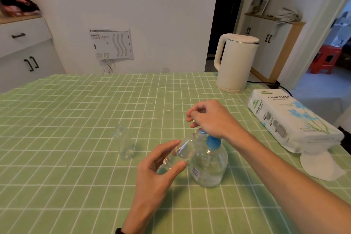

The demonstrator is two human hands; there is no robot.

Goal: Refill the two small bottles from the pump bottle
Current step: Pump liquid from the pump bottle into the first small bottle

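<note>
— What has the left hand point(159, 167) got?

— A small bottle point(180, 153), clear, pinched across its lower body. The thumb sits on the near side and the fingertips on the far side, so the hand is closed round it and lifts it off the tablecloth point(76, 186).

— Which way does it point?

— Its long axis is tilted. The base is low, inside the grip, and the neck rises up and away to the right of the grip. The open mouth ends right at the spout of the pump bottle point(209, 165).

— And the pump bottle?

— It stands upright on the cloth, just right of the gripped bottle and touching or almost touching it. Its blue collar point(211, 141) shows just past the small bottle's mouth.

— The right hand point(210, 118)?

— It is above the grip, with the heel of the hand down over the pump head. The fingers are curled loosely inward, beyond the pump, with nothing visible between them. The pump top is hidden under the hand, so I cannot tell whether it grips anything or only rests there.

— Where is the other one?

— A second small bottle point(124, 143) stands on its base, well left of the grip and a little farther out. It is free of both hands, its mouth is up and its long axis is upright.

— Anything else?

— A white kettle point(235, 62) stands far beyond the grip to the right. A tissue pack point(292, 121) lies at the right edge of the table.
</note>
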